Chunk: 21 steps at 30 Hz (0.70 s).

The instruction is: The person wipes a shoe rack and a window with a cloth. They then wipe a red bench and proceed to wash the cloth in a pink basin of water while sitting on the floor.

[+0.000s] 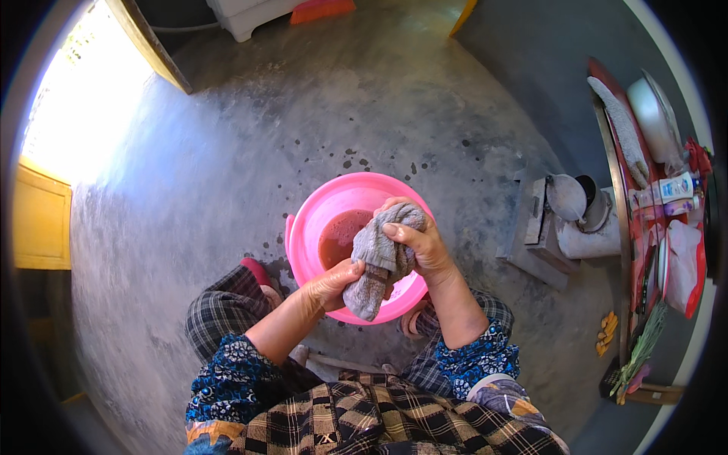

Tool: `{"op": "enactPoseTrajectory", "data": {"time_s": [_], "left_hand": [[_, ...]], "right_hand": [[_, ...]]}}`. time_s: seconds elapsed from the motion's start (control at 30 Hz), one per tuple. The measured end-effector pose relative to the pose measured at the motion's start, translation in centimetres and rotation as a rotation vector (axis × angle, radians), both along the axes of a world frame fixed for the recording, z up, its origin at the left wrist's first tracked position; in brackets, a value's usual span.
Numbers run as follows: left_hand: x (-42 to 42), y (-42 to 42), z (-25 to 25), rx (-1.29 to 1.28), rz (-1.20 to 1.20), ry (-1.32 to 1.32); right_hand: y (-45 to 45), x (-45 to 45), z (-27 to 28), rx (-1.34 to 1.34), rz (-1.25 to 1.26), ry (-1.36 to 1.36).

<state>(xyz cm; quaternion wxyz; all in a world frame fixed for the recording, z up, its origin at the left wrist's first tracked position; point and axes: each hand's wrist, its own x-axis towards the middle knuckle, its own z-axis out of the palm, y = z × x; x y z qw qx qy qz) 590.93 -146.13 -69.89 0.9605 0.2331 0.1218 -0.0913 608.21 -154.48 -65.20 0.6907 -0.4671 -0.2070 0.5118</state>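
A wet grey cloth point(378, 244), bunched and folded, is held in both hands above a pink plastic bucket point(310, 207). My left hand point(335, 284) pinches its lower left edge between thumb and fingers. On the upper right side, my right hand point(424, 244) grips the folds with the thumb on top. Brownish water with some foam point(341, 233) lies in the bucket, partly hidden by the cloth and hands. The bucket stands on the concrete floor between the person's legs.
Wet spots mark the concrete floor point(364, 131) beyond the bucket. At right stand a grey stove-like block point(546, 233) with a metal pot point(597, 210) and a red-topped table point(623, 193) with bottles and a basin. A yellow door panel point(42, 216) is at left; an orange broom point(323, 10) lies at the top.
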Motion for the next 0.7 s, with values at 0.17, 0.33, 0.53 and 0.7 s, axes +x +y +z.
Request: {"op": "enactPoseTrajectory", "data": {"time_s": [0.17, 0.33, 0.53, 0.7], "left_hand": [[0.9, 1.2, 0.9, 0.179, 0.037, -0.033], [1.5, 2.8, 2.1, 0.363, 0.062, 0.170], [0.0, 3.2, 4.4, 0.092, 0.098, 0.162], [0.1, 1.4, 2.7, -0.110, 0.052, 0.065]], "right_hand": [[0.4, -0.2, 0.0, 0.026, 0.026, -0.311], [1.6, -0.8, 0.1, 0.019, 0.000, -0.390], [1.3, 1.1, 3.4, 0.246, 0.202, -0.075], [1.2, 1.4, 4.0, 0.158, 0.282, -0.170]]}}
